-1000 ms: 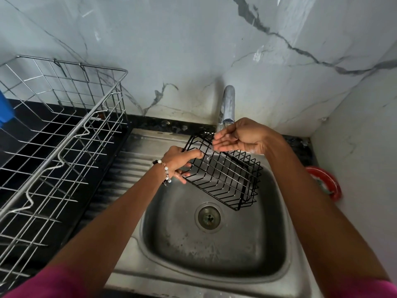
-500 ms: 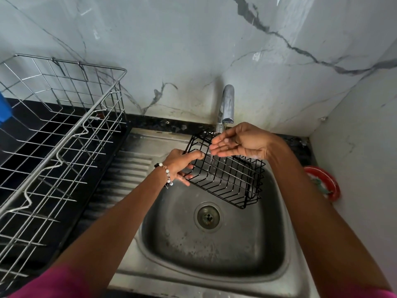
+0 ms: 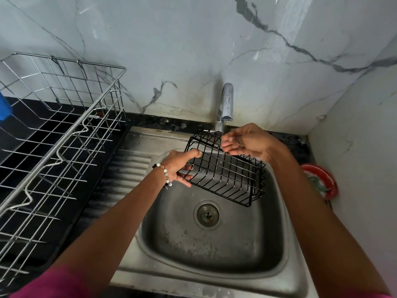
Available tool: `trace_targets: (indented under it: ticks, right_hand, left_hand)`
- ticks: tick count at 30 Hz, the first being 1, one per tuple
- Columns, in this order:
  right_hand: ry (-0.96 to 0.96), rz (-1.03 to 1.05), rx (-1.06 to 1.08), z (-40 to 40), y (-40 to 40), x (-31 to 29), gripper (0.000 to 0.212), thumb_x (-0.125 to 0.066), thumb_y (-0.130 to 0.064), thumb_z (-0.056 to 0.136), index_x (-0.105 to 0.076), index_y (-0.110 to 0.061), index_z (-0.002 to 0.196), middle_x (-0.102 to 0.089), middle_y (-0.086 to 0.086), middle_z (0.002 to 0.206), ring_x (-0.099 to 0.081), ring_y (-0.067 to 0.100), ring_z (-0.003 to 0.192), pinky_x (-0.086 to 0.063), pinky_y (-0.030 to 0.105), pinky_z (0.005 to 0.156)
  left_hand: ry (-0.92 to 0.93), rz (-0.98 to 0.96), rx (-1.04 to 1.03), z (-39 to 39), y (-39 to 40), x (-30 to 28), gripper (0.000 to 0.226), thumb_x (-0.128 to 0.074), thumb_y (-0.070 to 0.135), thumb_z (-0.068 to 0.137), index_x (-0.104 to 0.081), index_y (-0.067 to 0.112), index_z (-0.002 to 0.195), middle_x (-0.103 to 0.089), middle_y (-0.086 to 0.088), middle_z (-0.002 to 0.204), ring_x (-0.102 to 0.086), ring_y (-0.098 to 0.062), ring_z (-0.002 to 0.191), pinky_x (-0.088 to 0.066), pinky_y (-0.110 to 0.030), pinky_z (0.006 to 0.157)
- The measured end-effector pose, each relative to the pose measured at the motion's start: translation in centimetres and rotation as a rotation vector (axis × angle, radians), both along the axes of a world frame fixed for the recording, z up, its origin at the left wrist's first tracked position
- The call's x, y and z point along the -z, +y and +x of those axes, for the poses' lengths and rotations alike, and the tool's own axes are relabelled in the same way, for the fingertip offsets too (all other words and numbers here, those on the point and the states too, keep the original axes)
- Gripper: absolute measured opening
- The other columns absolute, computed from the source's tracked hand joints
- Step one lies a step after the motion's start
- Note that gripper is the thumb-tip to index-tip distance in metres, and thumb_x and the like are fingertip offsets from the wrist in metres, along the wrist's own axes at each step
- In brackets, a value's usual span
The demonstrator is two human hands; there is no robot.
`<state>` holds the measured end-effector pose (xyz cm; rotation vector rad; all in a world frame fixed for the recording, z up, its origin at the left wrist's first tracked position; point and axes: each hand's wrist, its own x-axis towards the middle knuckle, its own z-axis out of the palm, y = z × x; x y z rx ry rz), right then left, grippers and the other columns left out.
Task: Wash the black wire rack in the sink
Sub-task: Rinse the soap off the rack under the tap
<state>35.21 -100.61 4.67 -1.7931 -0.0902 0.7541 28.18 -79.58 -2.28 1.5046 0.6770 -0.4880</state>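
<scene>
Steel sink [image 3: 137, 252], left hand [image 3: 180, 166] gripping boxy black wire rack [image 3: 227, 173]

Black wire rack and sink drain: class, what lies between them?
Nothing solid. In the head view the black wire rack, gripped by the left hand, hangs above the drain, with only bare sink basin showing between them.

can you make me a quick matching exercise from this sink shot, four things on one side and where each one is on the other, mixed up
Things:
1. black wire rack
2. silver dish drainer
3. drain
4. red object

Places:
A. in the bottom of the sink basin
B. held over the basin, below the tap
C. on the counter left of the sink
D. against the wall right of the sink

Pairs: 1-B, 2-C, 3-A, 4-D
</scene>
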Motion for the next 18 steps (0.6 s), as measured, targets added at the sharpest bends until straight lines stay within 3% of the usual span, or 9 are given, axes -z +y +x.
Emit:
trace_targets:
  ticks: [2, 5, 7, 9, 14, 18]
  right_hand:
    - [-0.176, -0.178, 0.029, 0.0, -0.9, 0.7, 0.032, -0.059, -0.003, 0.090, -0.060, -0.002, 0.121, -0.063, 0.015, 0.120, -0.063, 0.024, 0.107, -0.053, 0.032, 0.085]
    - [-0.286, -0.401, -0.261, -0.9, -2.7, 2.1, 0.082, -0.075, -0.035, 0.078, -0.031, -0.030, 0.146, -0.026, 0.006, 0.156, -0.024, 0.031, 0.143, -0.025, 0.052, 0.111]
    - [-0.389, -0.620, -0.549, -2.5, -2.7, 3.4, 0.115, -0.077, -0.061, 0.061, -0.002, -0.047, 0.148, 0.003, 0.002, 0.161, 0.004, 0.032, 0.147, -0.006, 0.064, 0.112]
    - [-0.595, -0.862, -0.685, -4.4, -2.2, 5.0, 0.134, -0.072, -0.077, 0.049, 0.019, -0.048, 0.144, 0.020, 0.003, 0.159, 0.017, 0.033, 0.144, 0.003, 0.069, 0.109]
    - [-0.882, -0.959, -0.678, -7.3, -1.5, 6.2, 0.128, -0.064, -0.079, 0.059, 0.026, -0.043, 0.142, 0.003, 0.007, 0.161, -0.011, 0.038, 0.145, -0.023, 0.063, 0.109]
    - [-1.025, -1.021, -0.661, -9.4, 0.4, 7.4, 0.130, -0.059, -0.081, 0.063, 0.031, -0.033, 0.143, -0.001, 0.014, 0.160, -0.011, 0.040, 0.145, -0.021, 0.064, 0.110]
  left_hand:
    - [0.009, -0.041, -0.011, -0.3, 0.2, 0.0, 0.022, -0.073, 0.037, 0.078, -0.066, 0.022, 0.093, -0.055, -0.015, 0.096, -0.060, -0.034, 0.077, -0.055, -0.063, 0.071]
    - [0.051, -0.109, -0.057, -0.7, 0.5, 0.2, 0.031, -0.072, 0.037, 0.080, -0.060, 0.021, 0.103, -0.054, -0.016, 0.101, -0.059, -0.035, 0.086, -0.052, -0.066, 0.075]
    - [0.094, -0.171, -0.086, -0.7, 0.6, 0.3, 0.044, -0.072, 0.040, 0.079, -0.054, 0.021, 0.114, -0.052, -0.013, 0.106, -0.058, -0.034, 0.090, -0.051, -0.068, 0.074]
    - [0.156, -0.224, -0.088, -0.6, 0.6, 0.1, 0.049, -0.073, 0.043, 0.076, -0.053, 0.022, 0.115, -0.048, -0.011, 0.109, -0.057, -0.034, 0.092, -0.051, -0.069, 0.072]
    - [0.322, -0.169, -0.018, -1.2, 0.5, -1.5, 0.043, -0.069, 0.046, 0.080, -0.050, 0.013, 0.100, -0.051, -0.018, 0.101, -0.056, -0.031, 0.085, -0.052, -0.063, 0.079]
    - [0.352, -0.154, -0.057, -1.2, 0.5, -1.4, 0.069, -0.075, 0.050, 0.073, -0.039, 0.017, 0.123, -0.048, -0.021, 0.113, -0.061, -0.033, 0.088, -0.056, -0.059, 0.063]
